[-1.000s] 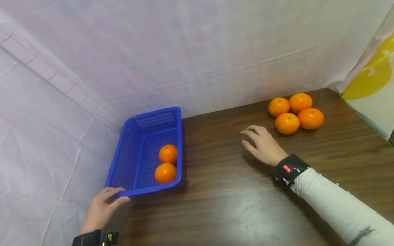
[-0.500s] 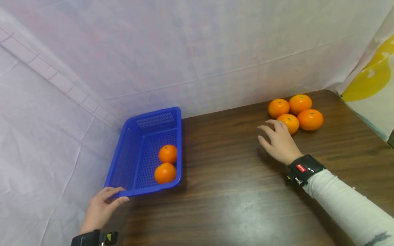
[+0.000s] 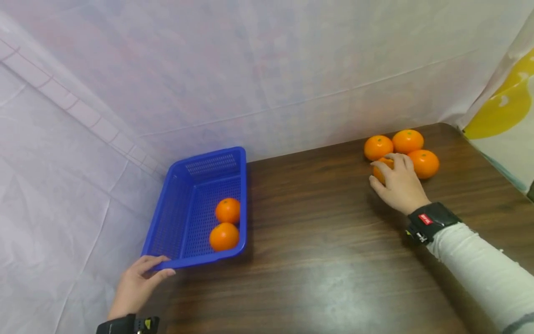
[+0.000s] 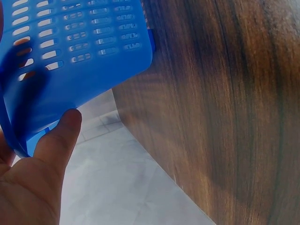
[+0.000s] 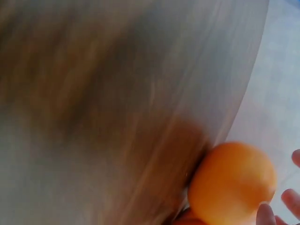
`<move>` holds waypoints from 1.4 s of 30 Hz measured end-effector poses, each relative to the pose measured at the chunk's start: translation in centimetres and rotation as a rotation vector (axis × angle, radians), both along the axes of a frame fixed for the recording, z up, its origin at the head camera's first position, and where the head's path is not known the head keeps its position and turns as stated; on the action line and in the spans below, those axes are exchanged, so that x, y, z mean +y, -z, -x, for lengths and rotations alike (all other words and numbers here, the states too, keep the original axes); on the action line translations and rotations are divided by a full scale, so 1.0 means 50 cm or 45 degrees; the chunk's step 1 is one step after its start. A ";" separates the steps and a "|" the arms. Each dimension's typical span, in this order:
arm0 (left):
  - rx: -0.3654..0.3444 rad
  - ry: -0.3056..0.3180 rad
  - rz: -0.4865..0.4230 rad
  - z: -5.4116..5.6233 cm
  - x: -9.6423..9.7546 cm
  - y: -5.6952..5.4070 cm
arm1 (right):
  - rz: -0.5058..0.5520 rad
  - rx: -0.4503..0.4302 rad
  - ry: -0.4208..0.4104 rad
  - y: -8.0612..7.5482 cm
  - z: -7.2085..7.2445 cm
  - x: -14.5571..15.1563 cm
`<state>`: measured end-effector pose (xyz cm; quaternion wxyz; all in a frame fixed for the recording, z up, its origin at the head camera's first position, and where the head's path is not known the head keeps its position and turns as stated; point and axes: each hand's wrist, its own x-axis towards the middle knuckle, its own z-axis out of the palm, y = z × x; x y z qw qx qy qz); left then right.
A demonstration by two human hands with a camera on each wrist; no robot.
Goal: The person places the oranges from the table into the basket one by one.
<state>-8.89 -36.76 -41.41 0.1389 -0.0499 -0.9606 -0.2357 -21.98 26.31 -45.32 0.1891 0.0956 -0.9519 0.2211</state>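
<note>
In the head view, my left hand point(image 3: 137, 285) grips the near left corner of a blue plastic basket point(image 3: 196, 262), its thumb on the outer side of the wall. The left wrist view shows that thumb point(image 4: 58, 140) along the slotted basket wall point(image 4: 93, 75). Two oranges point(image 3: 228, 211) lie in the basket against its right side. At the right, my right hand point(image 3: 400, 185) is over the front orange point(image 3: 380, 172) of a small cluster, with fingers spread and partly hiding it. In the right wrist view, fingertips point(image 5: 291, 201) are beside an orange point(image 5: 232, 183).
Behind and right of the hand sit other oranges, one at the left point(image 3: 378, 147), one at the back point(image 3: 408, 140) and one at the right point(image 3: 424, 163). The brown wood-grain table point(image 3: 300, 222) meets a pale cloth wall point(image 3: 292, 93) at the back.
My right hand has moved right across the table, from beside the cluster to over its front orange. The left hand and basket have stayed in place.
</note>
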 end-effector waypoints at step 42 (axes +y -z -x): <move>-0.009 -0.008 0.016 0.000 0.004 -0.001 | -0.107 -0.367 0.045 0.017 0.061 0.040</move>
